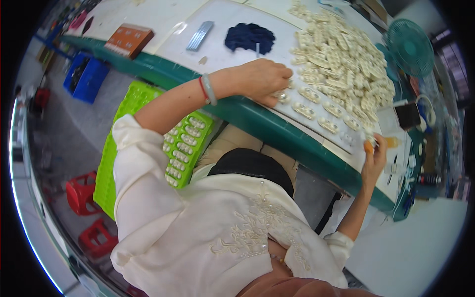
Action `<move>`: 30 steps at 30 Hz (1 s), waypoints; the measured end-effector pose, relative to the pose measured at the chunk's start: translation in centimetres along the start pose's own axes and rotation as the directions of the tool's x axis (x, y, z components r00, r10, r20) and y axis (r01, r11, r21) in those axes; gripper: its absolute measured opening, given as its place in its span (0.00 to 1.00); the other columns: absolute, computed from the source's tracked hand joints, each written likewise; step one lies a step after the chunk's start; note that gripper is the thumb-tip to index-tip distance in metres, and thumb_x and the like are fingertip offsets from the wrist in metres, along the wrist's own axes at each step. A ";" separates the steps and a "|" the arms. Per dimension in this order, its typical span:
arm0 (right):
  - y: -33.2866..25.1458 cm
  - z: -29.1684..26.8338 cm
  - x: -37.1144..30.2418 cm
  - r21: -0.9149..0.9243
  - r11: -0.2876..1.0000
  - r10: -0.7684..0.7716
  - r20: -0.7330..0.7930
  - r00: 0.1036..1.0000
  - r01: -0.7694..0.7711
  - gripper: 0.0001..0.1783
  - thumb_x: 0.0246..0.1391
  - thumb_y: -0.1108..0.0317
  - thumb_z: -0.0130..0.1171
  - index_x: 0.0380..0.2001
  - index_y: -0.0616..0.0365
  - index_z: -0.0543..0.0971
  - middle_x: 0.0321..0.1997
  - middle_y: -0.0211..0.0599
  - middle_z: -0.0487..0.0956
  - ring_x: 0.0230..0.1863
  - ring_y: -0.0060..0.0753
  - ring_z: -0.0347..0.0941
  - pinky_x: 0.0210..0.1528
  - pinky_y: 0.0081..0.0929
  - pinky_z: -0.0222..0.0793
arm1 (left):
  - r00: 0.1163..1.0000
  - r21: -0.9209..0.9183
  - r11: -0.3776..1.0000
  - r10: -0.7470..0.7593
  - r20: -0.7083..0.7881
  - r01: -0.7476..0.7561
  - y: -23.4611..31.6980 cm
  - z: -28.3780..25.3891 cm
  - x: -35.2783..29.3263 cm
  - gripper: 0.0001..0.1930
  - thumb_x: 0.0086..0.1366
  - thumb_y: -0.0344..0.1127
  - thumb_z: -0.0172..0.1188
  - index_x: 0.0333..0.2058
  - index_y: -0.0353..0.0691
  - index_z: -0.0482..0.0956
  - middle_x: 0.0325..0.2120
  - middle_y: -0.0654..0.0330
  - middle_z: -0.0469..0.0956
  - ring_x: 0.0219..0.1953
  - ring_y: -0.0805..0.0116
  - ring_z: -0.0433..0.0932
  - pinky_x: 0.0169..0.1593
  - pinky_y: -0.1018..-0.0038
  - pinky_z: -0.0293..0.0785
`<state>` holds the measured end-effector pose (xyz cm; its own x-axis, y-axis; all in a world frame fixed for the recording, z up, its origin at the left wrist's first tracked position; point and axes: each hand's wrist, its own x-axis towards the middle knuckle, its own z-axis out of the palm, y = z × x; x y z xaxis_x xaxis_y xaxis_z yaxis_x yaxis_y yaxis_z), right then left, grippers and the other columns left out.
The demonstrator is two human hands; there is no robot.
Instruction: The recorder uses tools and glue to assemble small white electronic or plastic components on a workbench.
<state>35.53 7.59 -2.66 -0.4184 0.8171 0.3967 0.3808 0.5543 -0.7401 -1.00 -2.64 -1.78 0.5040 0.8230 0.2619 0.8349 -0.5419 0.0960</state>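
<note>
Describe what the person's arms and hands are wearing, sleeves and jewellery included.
Both arms come out of a cream, loose blouse with pale embroidery and small beads on its front. The sleeves are pushed up past the elbows, leaving the forearms bare. The left hand has two bands at its wrist: a thin red cord and a pale, glassy bangle. The right hand wears no glove, and no jewellery shows on it.

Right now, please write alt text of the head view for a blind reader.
The left hand presses a cream oval piece on the white table, beside a pile of cream pieces. The right hand holds a small orange tool.
</note>
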 end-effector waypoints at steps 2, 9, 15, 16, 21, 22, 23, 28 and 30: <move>-0.4 0.7 -0.8 0.215 0.976 0.036 -0.041 0.999 -0.026 0.16 0.50 0.78 0.53 0.44 0.66 0.68 0.40 0.34 0.68 0.38 0.22 0.65 0.37 0.14 0.63 | 0.987 -0.052 0.995 -0.092 -0.135 0.086 0.2 -1.4 -0.9 0.11 0.46 0.36 0.61 0.27 0.36 0.73 0.29 0.58 0.70 0.30 0.61 0.73 0.31 0.71 0.71; -7.8 10.6 -3.1 0.546 0.806 -0.004 0.389 0.921 -0.227 0.16 0.48 0.81 0.53 0.43 0.66 0.70 0.40 0.38 0.71 0.31 0.22 0.71 0.30 0.16 0.70 | 0.593 -0.579 0.745 -0.642 -0.487 0.331 4.9 -5.9 -12.7 0.13 0.47 0.35 0.65 0.31 0.36 0.76 0.28 0.61 0.76 0.25 0.74 0.77 0.28 0.81 0.74; -14.4 24.5 -4.1 0.482 0.854 -0.338 0.801 0.494 -0.198 0.15 0.48 0.81 0.52 0.41 0.67 0.71 0.38 0.40 0.73 0.35 0.26 0.73 0.37 0.21 0.70 | -0.179 -0.766 0.162 -0.923 -0.341 0.622 18.1 -2.5 -30.3 0.13 0.52 0.27 0.61 0.37 0.32 0.73 0.34 0.61 0.73 0.30 0.77 0.76 0.34 0.82 0.72; -15.1 26.7 -4.2 0.398 0.913 -0.323 0.837 0.441 -0.086 0.14 0.47 0.80 0.53 0.41 0.66 0.72 0.36 0.42 0.73 0.34 0.30 0.73 0.35 0.24 0.69 | -0.309 -0.775 0.058 -0.896 -0.319 0.629 20.9 -1.6 -32.1 0.13 0.52 0.27 0.62 0.37 0.32 0.73 0.34 0.61 0.73 0.30 0.77 0.76 0.34 0.83 0.72; -17.6 38.3 -5.4 0.348 0.909 -0.417 0.759 0.500 0.229 0.13 0.47 0.71 0.58 0.37 0.66 0.74 0.33 0.51 0.75 0.33 0.46 0.73 0.35 0.32 0.67 | -0.752 -0.832 -0.279 -0.620 -0.224 0.479 32.3 2.7 -38.0 0.13 0.53 0.28 0.62 0.37 0.32 0.73 0.31 0.61 0.75 0.29 0.77 0.76 0.32 0.83 0.71; -18.2 39.7 -5.2 0.312 0.916 -0.402 0.734 0.547 0.254 0.14 0.47 0.70 0.58 0.36 0.67 0.75 0.34 0.51 0.75 0.34 0.48 0.73 0.36 0.34 0.68 | -0.802 -0.817 -0.335 -0.548 -0.236 0.469 34.4 3.2 -38.6 0.13 0.53 0.29 0.61 0.38 0.31 0.73 0.30 0.61 0.75 0.29 0.76 0.76 0.32 0.83 0.71; -18.3 41.3 -5.3 0.310 0.911 -0.410 0.740 0.533 0.270 0.14 0.47 0.70 0.58 0.36 0.67 0.75 0.34 0.51 0.75 0.34 0.48 0.73 0.36 0.34 0.68 | -0.843 -0.800 -0.390 -0.478 -0.247 0.456 36.3 3.5 -39.4 0.13 0.54 0.29 0.61 0.38 0.31 0.74 0.29 0.61 0.76 0.29 0.76 0.76 0.32 0.82 0.71; -17.1 46.6 -5.6 0.282 0.848 -0.507 0.675 0.536 0.448 0.16 0.46 0.65 0.60 0.35 0.65 0.76 0.35 0.51 0.76 0.35 0.51 0.73 0.38 0.38 0.68 | -0.971 -0.941 -0.294 -0.213 -0.105 0.166 41.1 2.8 -41.9 0.12 0.56 0.31 0.58 0.38 0.30 0.75 0.30 0.61 0.77 0.28 0.77 0.75 0.30 0.83 0.72; -17.4 47.3 -5.8 0.209 0.846 -0.484 0.688 0.540 0.491 0.16 0.45 0.62 0.62 0.33 0.65 0.76 0.34 0.50 0.76 0.35 0.51 0.73 0.37 0.38 0.68 | -0.985 -0.977 -0.192 -0.163 -0.065 0.096 42.0 3.1 -43.4 0.13 0.58 0.34 0.57 0.38 0.31 0.76 0.30 0.63 0.77 0.28 0.79 0.74 0.31 0.84 0.72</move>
<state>-7.71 -14.29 -17.78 -0.9780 0.0643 0.1984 -0.0555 0.8368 -0.5448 12.84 -60.59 -12.08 -0.6465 -0.7332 -0.2109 -0.3272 0.0168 0.9448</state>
